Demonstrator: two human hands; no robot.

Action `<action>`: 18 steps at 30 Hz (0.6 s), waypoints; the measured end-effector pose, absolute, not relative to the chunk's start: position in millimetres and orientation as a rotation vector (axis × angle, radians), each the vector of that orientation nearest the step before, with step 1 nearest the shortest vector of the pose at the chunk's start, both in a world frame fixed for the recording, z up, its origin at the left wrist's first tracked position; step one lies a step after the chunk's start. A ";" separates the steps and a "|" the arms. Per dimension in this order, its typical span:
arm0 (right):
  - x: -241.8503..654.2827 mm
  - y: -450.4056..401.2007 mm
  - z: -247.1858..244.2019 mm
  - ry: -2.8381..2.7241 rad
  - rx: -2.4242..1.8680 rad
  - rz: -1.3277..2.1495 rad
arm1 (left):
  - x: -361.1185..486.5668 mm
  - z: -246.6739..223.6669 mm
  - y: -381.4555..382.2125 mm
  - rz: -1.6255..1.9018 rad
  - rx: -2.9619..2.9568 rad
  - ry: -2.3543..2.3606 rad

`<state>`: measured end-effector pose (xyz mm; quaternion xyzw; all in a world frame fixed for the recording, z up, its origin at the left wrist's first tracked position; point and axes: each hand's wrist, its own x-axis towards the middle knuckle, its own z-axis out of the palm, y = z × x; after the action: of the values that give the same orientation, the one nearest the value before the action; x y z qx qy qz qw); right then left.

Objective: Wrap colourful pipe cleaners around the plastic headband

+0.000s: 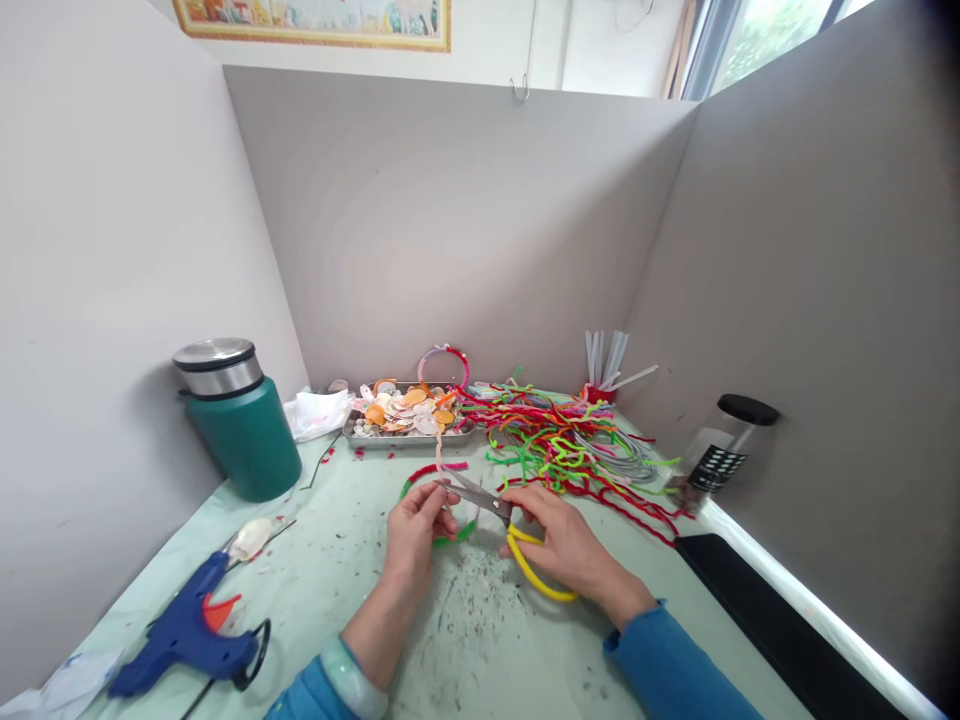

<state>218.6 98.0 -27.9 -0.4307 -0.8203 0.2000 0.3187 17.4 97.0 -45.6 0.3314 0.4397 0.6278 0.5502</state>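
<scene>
Near the middle of the table, my left hand pinches a pale pink fuzzy stem that stands upright above the fingers. My right hand grips scissors with yellow handles. Their metal blades point left, parted, with the tips at the fingers of my left hand. Behind my left hand lies a curved red and green fuzzy stem, partly hidden by the fingers. A pink, red and lilac ring leans upright at the tray's back edge.
A metal tray holds shells and discs. Many coloured fuzzy stems lie right of it, before a red cup of white sticks. A green flask, a blue glue gun and a clear jar stand or lie at the sides.
</scene>
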 end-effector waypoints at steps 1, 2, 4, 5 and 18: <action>219.3 98.4 -27.8 -2.170 -1.135 0.473 | 17.2 -46.0 97.4 1.483 0.788 1.042; 220.1 98.8 -28.0 -2.182 -1.140 0.427 | 17.1 -46.4 97.8 1.482 0.790 1.043; 221.9 100.0 -29.0 -2.215 -1.150 0.351 | 17.0 -47.2 98.4 1.482 0.791 1.042; 222.7 100.6 -29.8 -2.233 -1.154 0.319 | 16.9 -47.5 98.5 1.481 0.793 1.039; 228.1 104.1 -35.5 -2.378 -1.208 -0.007 | 18.6 -46.3 97.5 1.466 0.791 1.036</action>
<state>228.1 104.1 -35.5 -0.4403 -0.8665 -0.0024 0.2351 18.6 97.5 -46.3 0.3352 0.4388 0.6210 0.5564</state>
